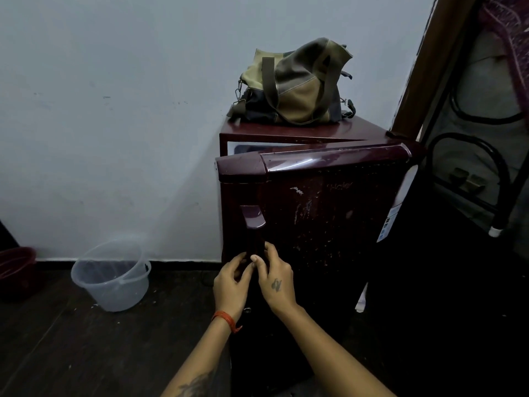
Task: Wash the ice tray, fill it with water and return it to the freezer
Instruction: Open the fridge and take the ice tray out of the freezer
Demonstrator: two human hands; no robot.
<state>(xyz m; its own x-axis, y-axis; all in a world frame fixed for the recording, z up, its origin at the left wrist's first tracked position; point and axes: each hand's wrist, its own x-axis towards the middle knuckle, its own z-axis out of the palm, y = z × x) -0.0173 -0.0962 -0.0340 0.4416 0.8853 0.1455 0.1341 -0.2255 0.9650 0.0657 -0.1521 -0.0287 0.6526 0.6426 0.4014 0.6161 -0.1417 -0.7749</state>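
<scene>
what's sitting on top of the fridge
A patchwork canvas bag in olive, tan and grey sits on the maroon fridge, straps drooping over its front. Whatever lies behind or under the bag is hidden.

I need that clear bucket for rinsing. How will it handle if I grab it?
The clear bucket looks thin plastic and empty, so probably light. It already leans on the dark floor, so a nudge may tip or slide it. Its handle lies down at the rim.

One fridge [315, 224], one bag [294, 84], two buckets [111, 279].
</scene>
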